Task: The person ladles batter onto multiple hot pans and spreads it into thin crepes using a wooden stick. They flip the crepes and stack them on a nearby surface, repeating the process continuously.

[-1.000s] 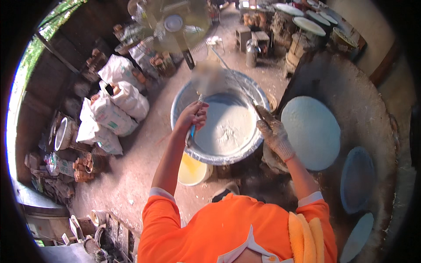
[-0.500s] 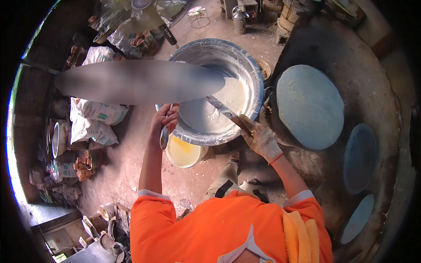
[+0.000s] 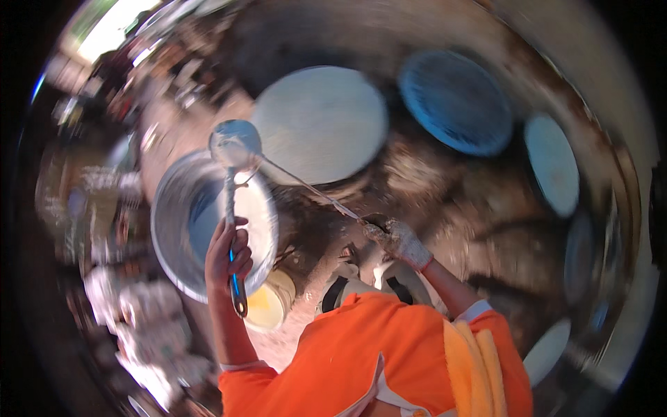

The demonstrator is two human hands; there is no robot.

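My left hand (image 3: 228, 255) is bare and closed round the handle of a large ladle (image 3: 236, 143). Its round bowl hangs over the far rim of a wide basin (image 3: 165, 236) of white batter, at the left edge of a round griddle (image 3: 319, 121) covered with a pale layer. My right hand (image 3: 401, 241), in a whitish work glove, grips a long thin flat scraper (image 3: 306, 185). The scraper slants up and left across the near side of that griddle, its far tip close by the ladle's bowl. How full the ladle is, I cannot tell.
A bucket (image 3: 283, 292) with something yellow in it stands at the basin's near right. Further right along the dark stove are a blue round griddle (image 3: 455, 103) and a pale disc (image 3: 552, 165). White sacks (image 3: 153, 326) lie at lower left, blurred.
My view has swung right, so the basin now sits left and the griddle ahead. The ladle's bowl, hidden behind a grey blur before, now shows. Both hands keep their tools.
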